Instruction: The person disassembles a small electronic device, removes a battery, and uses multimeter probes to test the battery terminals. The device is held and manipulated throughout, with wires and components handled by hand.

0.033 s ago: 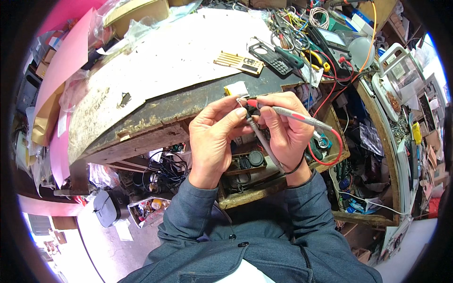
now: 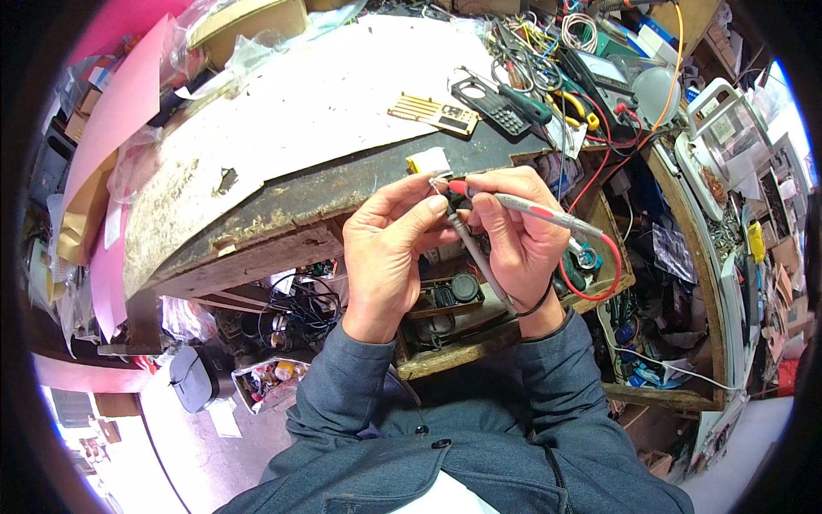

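Over the bench's front edge, my right hand [image 2: 527, 244] holds two test probes like chopsticks. The red-and-grey probe [image 2: 544, 214] lies across the fingers, its red lead looping round below. The second, a grey-and-black probe [image 2: 479, 257], slants down under the thumb. My left hand [image 2: 377, 257] is closed in a pinch at the probe tips, on a small pale piece [image 2: 439, 183] too small to name. The tips meet that piece or come very close; I cannot tell which. Just beyond the fingers, a small yellow-and-white object [image 2: 430, 161] sits on the bench.
A white sheet [image 2: 325, 94] covers much of the bench [image 2: 308, 188]. Beyond my hands lie a yellow circuit board [image 2: 435, 114], a black keypad housing [image 2: 492, 104], a screwdriver [image 2: 527, 104] and an analog meter [image 2: 604, 73]. Below, an open wooden drawer [image 2: 462, 351] holds parts.
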The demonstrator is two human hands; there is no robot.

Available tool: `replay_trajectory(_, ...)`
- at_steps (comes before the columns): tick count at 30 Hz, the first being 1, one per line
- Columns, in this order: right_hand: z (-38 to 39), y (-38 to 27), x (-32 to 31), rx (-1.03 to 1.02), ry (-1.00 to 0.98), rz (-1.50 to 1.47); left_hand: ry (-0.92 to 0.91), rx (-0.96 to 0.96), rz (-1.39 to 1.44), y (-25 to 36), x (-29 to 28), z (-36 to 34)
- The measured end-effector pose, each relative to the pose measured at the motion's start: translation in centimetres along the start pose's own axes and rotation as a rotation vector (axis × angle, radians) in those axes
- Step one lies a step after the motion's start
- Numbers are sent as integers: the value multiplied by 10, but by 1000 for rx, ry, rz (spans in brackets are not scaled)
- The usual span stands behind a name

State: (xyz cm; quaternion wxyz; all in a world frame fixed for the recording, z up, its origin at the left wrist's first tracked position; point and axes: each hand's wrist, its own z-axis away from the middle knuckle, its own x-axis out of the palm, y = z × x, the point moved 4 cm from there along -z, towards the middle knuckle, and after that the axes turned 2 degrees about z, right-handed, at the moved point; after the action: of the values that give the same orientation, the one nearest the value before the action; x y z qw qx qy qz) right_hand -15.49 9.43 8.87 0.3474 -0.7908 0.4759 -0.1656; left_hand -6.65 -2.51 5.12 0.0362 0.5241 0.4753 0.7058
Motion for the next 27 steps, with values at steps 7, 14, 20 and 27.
replay_trajectory(7,0,0,0,8,3,18,-11,-4,12,0,0,0)
replay_trajectory(14,0,-3,0,-10,-6,48,-1,0,4,1,0,1)
replay_trajectory(20,-5,-10,-1,-142,-90,128,6,-9,-34,1,-1,0)
replay_trajectory(27,-9,-8,-4,-203,-98,133,12,-12,-67,0,-2,-2)
